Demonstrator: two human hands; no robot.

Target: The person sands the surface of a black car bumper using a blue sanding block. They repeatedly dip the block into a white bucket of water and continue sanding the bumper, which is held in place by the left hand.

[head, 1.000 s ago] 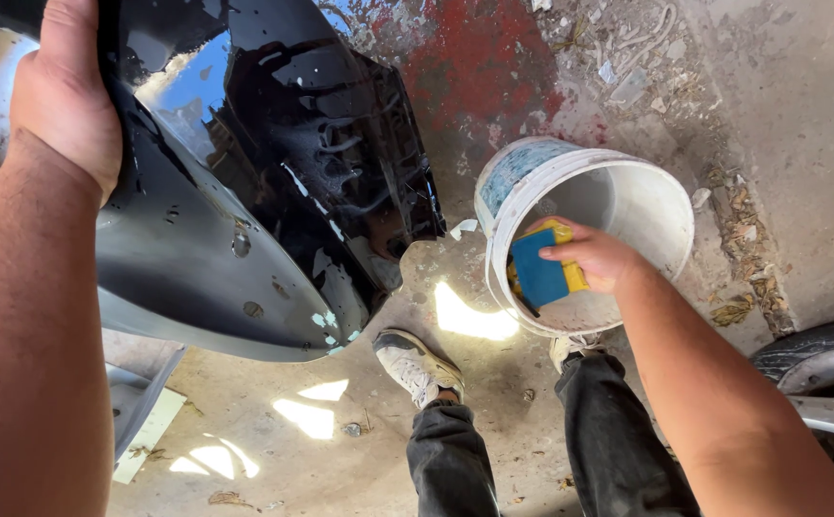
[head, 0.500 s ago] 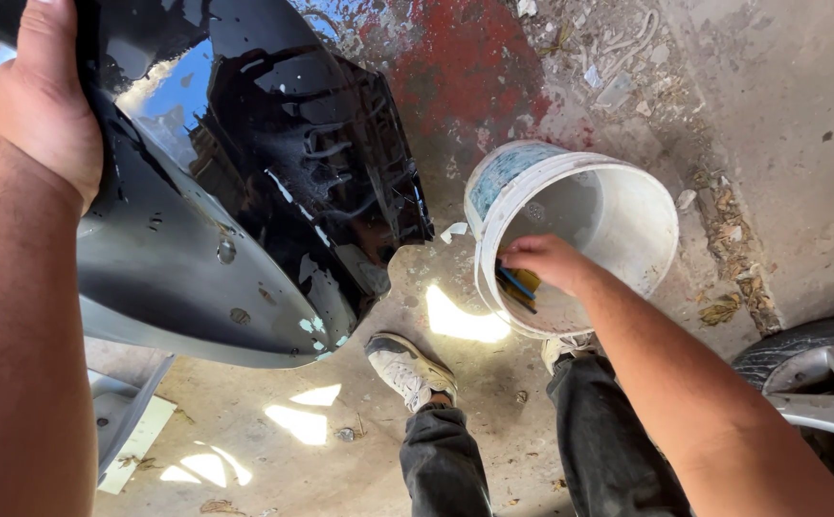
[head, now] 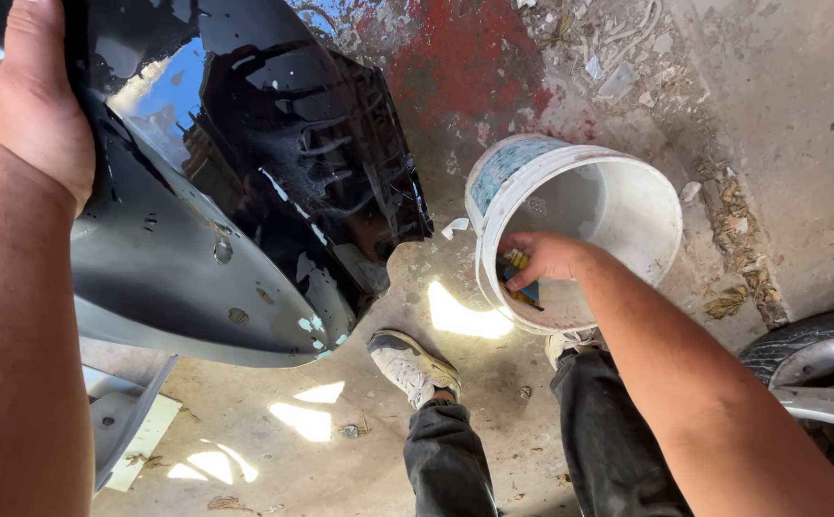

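Note:
My left hand [head: 34, 105] grips the upper edge of a large glossy black car body panel [head: 244, 172], holding it up on the left. My right hand [head: 541, 258] reaches down into a white plastic bucket [head: 646, 201] that stands on the concrete floor. Its fingers are closed on a blue and yellow sponge [head: 517, 278], which is mostly hidden under the hand near the bucket's bottom. The panel's wet surface mirrors sky and buildings.
My two shoes [head: 412, 364] and dark trousers [head: 445, 460] are below the bucket. A car wheel with tyre [head: 819, 383] sits at the lower right. A grey part [head: 120, 421] lies lower left. Red-stained concrete with debris [head: 474, 67] lies beyond.
My right hand has pushed the sponge deeper into the bucket, so less of it shows. The view has shifted slightly; the left hand keeps its grip on the panel.

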